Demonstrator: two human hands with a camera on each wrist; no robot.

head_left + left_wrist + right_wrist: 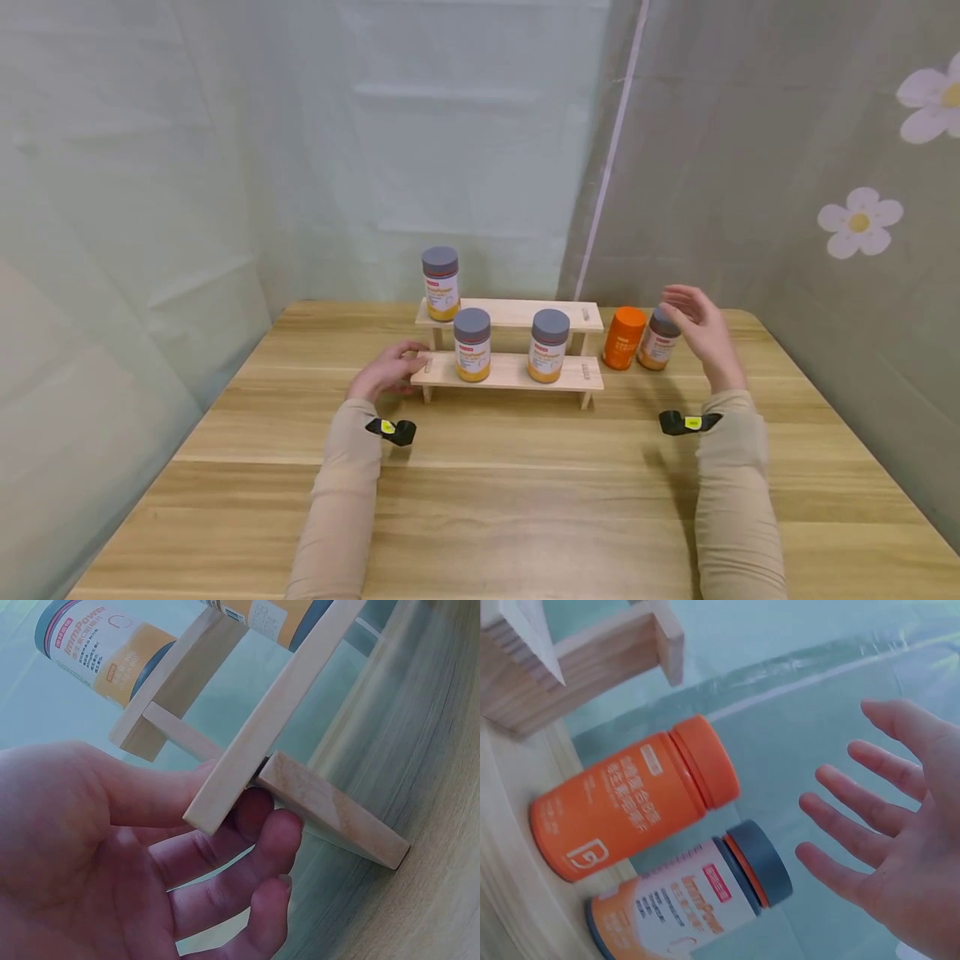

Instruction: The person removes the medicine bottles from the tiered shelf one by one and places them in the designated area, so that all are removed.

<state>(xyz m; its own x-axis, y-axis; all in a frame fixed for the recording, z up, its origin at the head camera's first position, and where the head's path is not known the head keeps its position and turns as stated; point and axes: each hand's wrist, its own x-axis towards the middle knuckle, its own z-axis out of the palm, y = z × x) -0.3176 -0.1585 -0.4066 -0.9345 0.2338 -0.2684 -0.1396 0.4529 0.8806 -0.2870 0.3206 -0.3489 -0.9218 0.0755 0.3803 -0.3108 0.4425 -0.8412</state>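
Observation:
My left hand [387, 372] pinches the left end of the lower step of a two-tier wooden rack [510, 382], thumb on top and fingers curled beneath, as the left wrist view shows. On the table right of the rack stand an orange bottle [624, 338] and, touching or close beside it, a grey-lidded supplement bottle [657, 342]. My right hand [900, 825] hovers by that grey lid with its fingers spread and holds nothing. Two more grey-lidded bottles stand on the lower step, a left one [472, 346] and a right one [548, 347]. Another bottle [441, 285] stands at the upper step's left end.
Everything stands on a wood-grain table [525, 492], with the rack toward its far edge. A pale curtain [465, 150] hangs behind, and a grey sheet with white flowers [859, 222] hangs at the right. Each wrist wears a small black camera [681, 422].

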